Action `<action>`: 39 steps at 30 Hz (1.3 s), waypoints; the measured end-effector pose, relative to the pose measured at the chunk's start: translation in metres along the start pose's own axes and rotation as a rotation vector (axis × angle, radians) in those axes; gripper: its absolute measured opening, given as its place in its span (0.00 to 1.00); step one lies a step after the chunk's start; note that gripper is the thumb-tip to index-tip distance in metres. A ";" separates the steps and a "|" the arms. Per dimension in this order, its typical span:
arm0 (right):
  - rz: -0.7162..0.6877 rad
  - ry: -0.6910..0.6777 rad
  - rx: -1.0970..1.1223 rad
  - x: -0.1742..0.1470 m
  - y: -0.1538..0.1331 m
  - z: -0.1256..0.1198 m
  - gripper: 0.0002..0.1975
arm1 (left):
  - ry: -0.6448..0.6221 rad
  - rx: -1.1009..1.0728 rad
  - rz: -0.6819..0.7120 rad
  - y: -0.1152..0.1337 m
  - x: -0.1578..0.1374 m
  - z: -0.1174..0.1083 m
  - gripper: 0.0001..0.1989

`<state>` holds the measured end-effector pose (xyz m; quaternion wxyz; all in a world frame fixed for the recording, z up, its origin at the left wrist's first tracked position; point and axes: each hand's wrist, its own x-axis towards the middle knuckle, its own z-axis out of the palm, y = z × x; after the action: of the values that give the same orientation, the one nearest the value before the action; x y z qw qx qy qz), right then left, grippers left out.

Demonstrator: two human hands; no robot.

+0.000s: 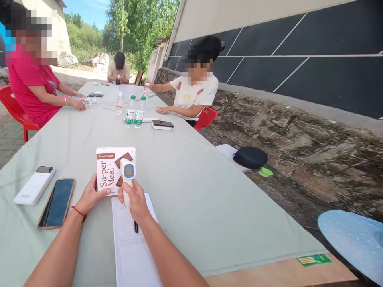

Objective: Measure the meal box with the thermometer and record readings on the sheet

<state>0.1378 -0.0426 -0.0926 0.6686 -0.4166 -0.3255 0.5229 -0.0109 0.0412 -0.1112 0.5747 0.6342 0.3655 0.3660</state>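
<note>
My left hand (95, 192) grips the lower left corner of a white box (105, 159) printed "Su-per Meal", which stands upright facing me. In my right hand (136, 199) is a white infrared thermometer (122, 166) with a blue-rimmed screen, its handle wrapped by my fingers. The thermometer is in front of the box's right side and hides part of the print; whether they touch I cannot tell. Below my hands lies a sheet of paper (131, 255) with printed rows. A black pen (136, 227) rests on it, partly covered by my right wrist.
Left of my arm lie a smartphone (56, 204) and a white power bank (35, 185). Further up the cloth-covered table (209, 207) stand water bottles (129, 113) and a phone on a white block (163, 124). Several people sit around the table. A blue hat-like object (353, 239) is at right.
</note>
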 end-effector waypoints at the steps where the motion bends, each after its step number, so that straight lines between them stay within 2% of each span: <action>1: 0.003 0.001 0.016 0.000 0.001 0.001 0.12 | 0.001 -0.003 -0.001 0.000 0.000 0.000 0.40; 10: -0.019 0.009 0.037 -0.004 0.003 0.005 0.15 | -0.032 -0.011 0.011 -0.003 0.002 -0.001 0.41; 15: -0.036 0.015 0.035 -0.004 0.004 0.002 0.16 | 0.008 0.117 0.017 0.002 0.001 0.002 0.39; 20: -0.066 0.013 0.043 -0.003 0.006 0.002 0.16 | 0.077 0.389 0.007 0.009 -0.002 0.002 0.36; 24: -0.046 0.016 0.058 -0.003 0.008 0.003 0.14 | 0.089 0.530 0.002 0.009 -0.003 0.000 0.39; 27: -0.022 0.021 0.069 -0.004 0.009 0.003 0.16 | 0.094 0.446 -0.013 0.006 -0.003 0.000 0.42; 31: -0.035 0.031 0.042 -0.004 0.007 0.001 0.23 | 0.025 0.164 -0.085 -0.002 -0.001 0.002 0.45; 34: -0.045 0.029 0.037 -0.004 0.006 0.000 0.19 | 0.025 0.057 -0.119 -0.007 0.001 0.003 0.43; 39: -0.026 0.042 0.067 -0.004 0.008 0.000 0.15 | 0.115 0.038 -0.080 -0.007 0.001 0.003 0.36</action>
<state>0.1336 -0.0456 -0.0994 0.6956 -0.4005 -0.2991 0.5161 -0.0082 0.0415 -0.1178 0.5549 0.6079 0.4297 0.3714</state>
